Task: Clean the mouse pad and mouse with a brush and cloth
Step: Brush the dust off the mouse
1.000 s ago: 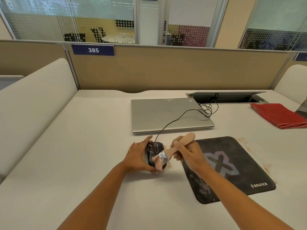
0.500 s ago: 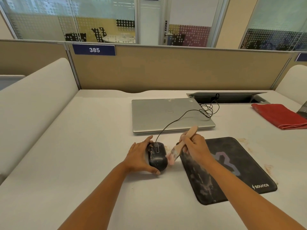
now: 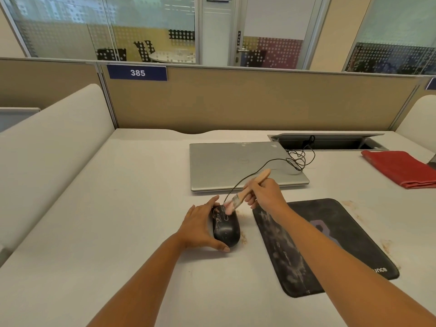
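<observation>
A black wired mouse (image 3: pixel 226 228), streaked with pale dust, lies on the white desk left of the mouse pad. My left hand (image 3: pixel 200 226) holds it from the left side, thumb at its near end and a finger at its far end. My right hand (image 3: pixel 265 194) grips the wooden handle of a small brush (image 3: pixel 247 191). The brush's pinkish bristles touch the front of the mouse. The black mouse pad (image 3: pixel 342 234) with a faded logo is smeared with dust; my right forearm crosses over it. A folded red cloth (image 3: pixel 401 167) lies at the far right.
A shut silver laptop (image 3: pixel 236 165) sits behind the mouse, with the mouse cable (image 3: pixel 297 159) looped over it into a desk cable hatch (image 3: pixel 330 141). Brownish dust specks lie around the pad. A tan partition closes the back; white dividers stand at both sides.
The brush has gone from the mouse's near part, off to its right side, then up to its front end. My left hand kept its hold on the mouse.
</observation>
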The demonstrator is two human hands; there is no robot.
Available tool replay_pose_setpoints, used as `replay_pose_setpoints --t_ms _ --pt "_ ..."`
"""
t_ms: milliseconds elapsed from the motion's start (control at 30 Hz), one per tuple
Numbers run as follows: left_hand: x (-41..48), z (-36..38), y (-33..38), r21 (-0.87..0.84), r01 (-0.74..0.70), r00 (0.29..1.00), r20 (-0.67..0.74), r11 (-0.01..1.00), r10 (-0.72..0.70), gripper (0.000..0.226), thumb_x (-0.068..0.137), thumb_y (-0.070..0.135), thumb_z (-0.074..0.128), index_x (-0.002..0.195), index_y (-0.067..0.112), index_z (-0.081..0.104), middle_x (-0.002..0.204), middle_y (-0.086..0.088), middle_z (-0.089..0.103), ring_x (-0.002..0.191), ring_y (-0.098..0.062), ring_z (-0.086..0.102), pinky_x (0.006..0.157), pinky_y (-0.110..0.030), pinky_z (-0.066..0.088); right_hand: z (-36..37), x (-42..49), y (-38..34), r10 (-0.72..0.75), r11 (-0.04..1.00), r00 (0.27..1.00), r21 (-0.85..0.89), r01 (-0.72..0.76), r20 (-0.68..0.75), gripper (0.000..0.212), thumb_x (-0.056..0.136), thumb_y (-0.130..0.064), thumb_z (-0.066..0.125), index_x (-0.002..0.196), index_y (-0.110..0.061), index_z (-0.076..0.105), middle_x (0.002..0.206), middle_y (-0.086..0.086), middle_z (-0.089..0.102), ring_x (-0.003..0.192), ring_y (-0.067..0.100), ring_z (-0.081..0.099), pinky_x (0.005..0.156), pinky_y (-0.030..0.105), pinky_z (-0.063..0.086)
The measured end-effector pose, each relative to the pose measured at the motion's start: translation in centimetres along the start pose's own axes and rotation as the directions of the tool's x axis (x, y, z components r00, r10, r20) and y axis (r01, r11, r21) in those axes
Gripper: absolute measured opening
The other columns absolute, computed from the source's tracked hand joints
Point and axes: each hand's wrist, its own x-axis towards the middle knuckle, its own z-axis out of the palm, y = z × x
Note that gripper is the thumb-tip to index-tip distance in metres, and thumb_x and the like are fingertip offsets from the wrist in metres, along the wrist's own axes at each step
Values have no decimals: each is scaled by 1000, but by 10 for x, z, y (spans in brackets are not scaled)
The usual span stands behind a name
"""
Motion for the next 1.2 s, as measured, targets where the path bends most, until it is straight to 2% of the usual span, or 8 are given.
replay_pose_setpoints --t_ms 133,267,333,533,767,967,1100,1200 --pt "0 0 0 -6 8 1000 -4 1000 -8 132 33 72 63 145 28 8 144 4 35 131 -19 31 116 -43 16 -1 8 0 28 992 998 -122 -36 -64 28 98 -19 43 93 1 62 63 3 58 52 9 55 41 7 44" --pt "0 0 0 1 14 1000 -1 1000 -14 127 42 63 71 146 28 7 145 3 33 132 -20 30 116 -42 17 5 13 -6 43 999 999 -16 -43 -8 29 98 -19 42 92 -1 63 64 5 60 53 12 57 46 12 48" --pt "-1 0 1 -2 18 1000 1 1000 -18 124 44 60 71 146 28 7 146 3 32 132 -21 29 116 -42 17 10 11 -5 56 997 998 -60 -55 12 30 98 -19 43 94 2 64 63 5 61 51 12 58 45 12 48" --pt "-1 0 2 -3 29 1000 8 1000 -29 123 45 60 71 145 28 8 146 4 32 133 -20 28 116 -44 16 16 17 -7 30 993 994 -108 -42 -108 30 98 -19 43 94 4 63 66 6 59 50 10 55 38 5 42" --pt "-2 -1 4 5 15 1000 -2 1000 -15 123 44 60 71 145 28 8 145 4 34 131 -19 30 116 -40 18 9 17 1 68 990 991 -118 -82 -119 31 98 -18 44 100 6 62 70 8 60 53 9 55 47 12 45" --pt "-1 -1 3 9 22 1000 -3 1000 -22 125 43 62 71 145 29 8 144 4 34 131 -20 31 116 -41 18 9 14 2 133 990 989 -32 -135 -64 31 98 -19 43 99 4 62 64 4 59 52 11 57 45 11 46" --pt "-2 0 3 1 14 1000 -17 1000 -14 125 42 61 72 145 28 9 143 4 36 129 -19 32 115 -39 19 1 12 7 98 992 982 -65 -110 -160 28 98 -18 44 97 4 62 63 3 57 52 9 55 45 11 44" --pt "-1 0 3 6 18 1000 -8 1000 -18 125 43 61 71 145 27 9 144 3 34 129 -19 32 115 -39 20 1 9 7 135 986 986 107 -124 -94 28 98 -18 44 94 2 62 65 7 60 53 13 57 45 13 48"
